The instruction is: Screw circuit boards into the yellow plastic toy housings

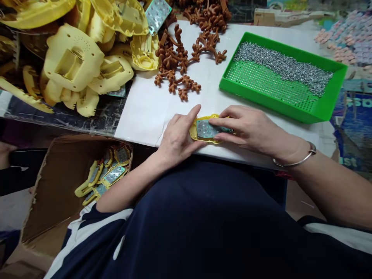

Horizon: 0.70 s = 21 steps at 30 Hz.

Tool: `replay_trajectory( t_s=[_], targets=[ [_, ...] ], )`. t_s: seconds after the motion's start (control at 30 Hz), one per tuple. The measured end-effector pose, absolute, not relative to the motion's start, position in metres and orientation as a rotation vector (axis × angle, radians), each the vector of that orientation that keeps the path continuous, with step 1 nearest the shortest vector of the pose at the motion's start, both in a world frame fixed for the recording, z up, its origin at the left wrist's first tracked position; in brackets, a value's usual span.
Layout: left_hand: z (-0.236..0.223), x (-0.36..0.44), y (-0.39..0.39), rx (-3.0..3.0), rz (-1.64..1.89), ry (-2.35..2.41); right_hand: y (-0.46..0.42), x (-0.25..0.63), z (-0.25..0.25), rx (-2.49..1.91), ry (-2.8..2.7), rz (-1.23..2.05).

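A yellow plastic toy shell (pixel 194 133) lies on the white tabletop close to its front edge. Inside it sits a grey-green circuit board (pixel 205 129). My left hand (pixel 180 135) grips the shell's left end, thumb raised at the far side and fingers curled along the near side. Over the shell's right end, my right hand (pixel 250 130) presses its thumb and fingertips on the board, hiding that end. A green tray (pixel 283 108) of small silver screws (pixel 285 68) stands beyond my right hand. Brown plastic antler-shaped parts (pixel 186 87) lie beyond my left hand.
Yellow shell pieces (pixel 74 58) are heaped at the left back, with another circuit board (pixel 157 15) on top. A cardboard box (pixel 43 193) below the table's left side holds several shells with boards (pixel 114 174). Pink and lilac small parts (pixel 357 38) lie far right.
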<state>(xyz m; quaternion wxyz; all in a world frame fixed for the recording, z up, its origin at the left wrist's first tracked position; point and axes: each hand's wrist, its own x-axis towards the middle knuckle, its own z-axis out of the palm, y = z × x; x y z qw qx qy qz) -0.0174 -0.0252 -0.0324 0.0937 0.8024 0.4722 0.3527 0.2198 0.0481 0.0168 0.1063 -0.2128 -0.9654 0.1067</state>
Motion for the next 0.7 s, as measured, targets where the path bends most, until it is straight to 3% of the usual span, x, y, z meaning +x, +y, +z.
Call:
replay_trajectory(
  t_s=[0.3, 0.53, 0.7],
  targets=[
    [-0.0308, -0.018, -0.0269, 2.364, 0.995, 1.422, 0.0436, 0.2189, 0.0132, -0.611, -2.824, 0.129],
    [-0.0313, -0.0187, -0.0264, 2.381, 1.019, 1.39, 0.0455, 0.2221, 0.0096, -0.66, -2.851, 0.229],
    [-0.0312, -0.0191, -0.0264, 2.374, 1.009, 1.397, 0.0403, 0.2195, 0.0084, -0.618, -2.813, 0.041]
  ],
)
